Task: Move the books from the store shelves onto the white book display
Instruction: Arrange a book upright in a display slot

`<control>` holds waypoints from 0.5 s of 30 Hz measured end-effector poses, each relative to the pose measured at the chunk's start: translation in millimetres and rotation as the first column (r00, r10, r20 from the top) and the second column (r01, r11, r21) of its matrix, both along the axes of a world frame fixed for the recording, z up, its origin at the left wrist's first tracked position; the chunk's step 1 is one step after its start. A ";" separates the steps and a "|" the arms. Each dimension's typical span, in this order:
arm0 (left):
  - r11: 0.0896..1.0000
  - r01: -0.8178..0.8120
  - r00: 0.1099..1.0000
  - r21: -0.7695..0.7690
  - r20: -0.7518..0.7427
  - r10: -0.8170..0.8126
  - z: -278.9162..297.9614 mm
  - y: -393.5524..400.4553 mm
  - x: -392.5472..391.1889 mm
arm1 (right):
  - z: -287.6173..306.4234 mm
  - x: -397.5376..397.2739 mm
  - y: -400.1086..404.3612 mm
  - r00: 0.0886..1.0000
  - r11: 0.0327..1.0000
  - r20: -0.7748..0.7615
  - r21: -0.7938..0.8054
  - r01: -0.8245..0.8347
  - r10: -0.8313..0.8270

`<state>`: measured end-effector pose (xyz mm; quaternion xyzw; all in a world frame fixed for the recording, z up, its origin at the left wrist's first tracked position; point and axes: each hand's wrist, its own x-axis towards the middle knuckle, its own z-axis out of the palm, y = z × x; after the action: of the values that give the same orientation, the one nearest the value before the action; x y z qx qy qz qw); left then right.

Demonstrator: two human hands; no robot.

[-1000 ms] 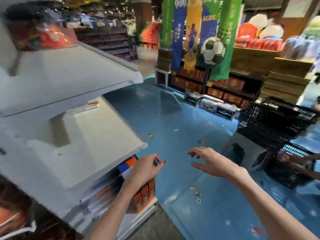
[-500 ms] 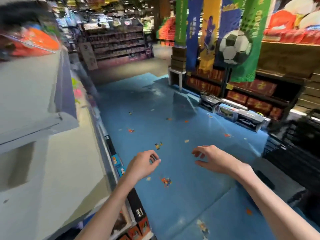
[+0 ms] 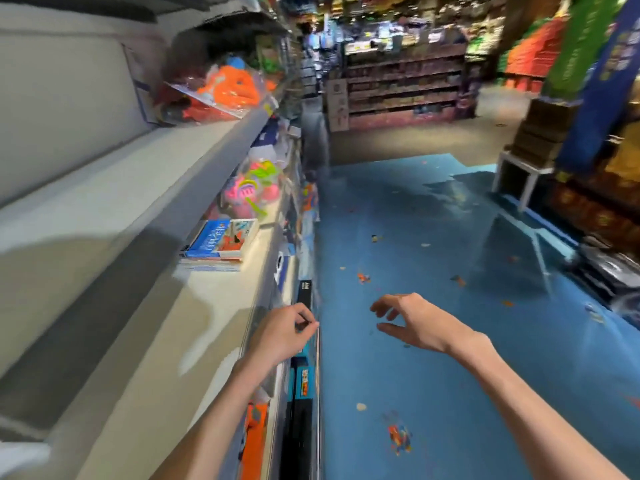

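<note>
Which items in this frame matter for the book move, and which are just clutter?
Task-relevant:
- small stack of blue-covered books lying flat on the white shelf board
- left hand, fingers curled, holding nothing
- right hand, loose, holding nothing

Just lying about:
- bagged orange plastic toys on the upper shelf
- pink and green plastic toys
- blue patterned floor

L hand point(image 3: 282, 332) fingers curled w/ nothing held, R hand point(image 3: 420, 322) loosely spread, palm down, both forearms outstretched
</note>
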<state>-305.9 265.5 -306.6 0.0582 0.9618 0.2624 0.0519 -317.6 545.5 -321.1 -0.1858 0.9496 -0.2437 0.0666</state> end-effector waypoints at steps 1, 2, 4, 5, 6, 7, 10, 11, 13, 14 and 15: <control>1.000 -0.024 1.000 0.015 -0.005 0.024 -4.9 -2.1 -17.2 | -4.4 -24.4 -4.9 1.000 1.000 0.001 -0.002 -0.031 0.031; 0.999 -0.043 0.999 0.033 -0.012 0.043 -10.0 -3.8 -35.2 | -9.1 -48.8 -10.3 0.998 0.998 0.004 -0.002 -0.062 0.062; 0.994 -0.087 0.996 0.061 -0.016 0.088 -20.8 -8.3 -70.4 | -18.1 -96.3 -22.6 0.992 0.992 0.025 0.011 -0.122 0.122; 0.991 -0.114 0.993 0.072 -0.008 0.115 -24.5 -10.6 -87.5 | -19.2 -118.9 -28.5 0.988 0.989 0.039 0.023 -0.148 0.147; 0.985 -0.147 0.989 0.087 0.013 0.147 -28.7 -13.8 -103.4 | -20.4 -140.3 -34.1 0.983 0.984 0.058 0.034 -0.175 0.173; 0.979 -0.181 0.983 0.093 0.034 0.179 -31.4 -17.3 -117.4 | -19.5 -159.6 -40.2 0.977 0.978 0.079 0.044 -0.204 0.201; 0.960 -0.267 0.963 0.084 0.056 0.263 -30.9 -28.1 -156.7 | -14.2 -216.3 -58.1 0.954 0.955 0.106 0.067 -0.288 0.280; 0.952 -0.294 0.955 0.088 0.057 0.290 -29.7 -30.9 -169.7 | -11.1 -234.9 -62.8 0.947 0.946 0.103 0.077 -0.314 0.305; 0.939 -0.335 0.942 0.081 0.058 0.331 -26.7 -35.5 -192.0 | -8.3 -271.3 -72.3 0.934 0.931 0.091 0.087 -0.354 0.346; 0.933 -0.355 0.934 0.062 0.062 0.351 -26.0 -37.2 -201.9 | -9.5 -289.4 -76.8 0.927 0.924 0.086 0.087 -0.372 0.365; 0.921 -0.386 0.922 0.044 0.061 0.384 -26.9 -39.1 -211.6 | -11.6 -307.2 -81.5 0.919 0.917 0.088 0.083 -0.391 0.384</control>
<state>-517.6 226.4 -333.5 -0.1372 0.9452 0.2954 0.0221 -624.8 464.0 -332.7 -0.3582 0.9018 -0.1848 0.1557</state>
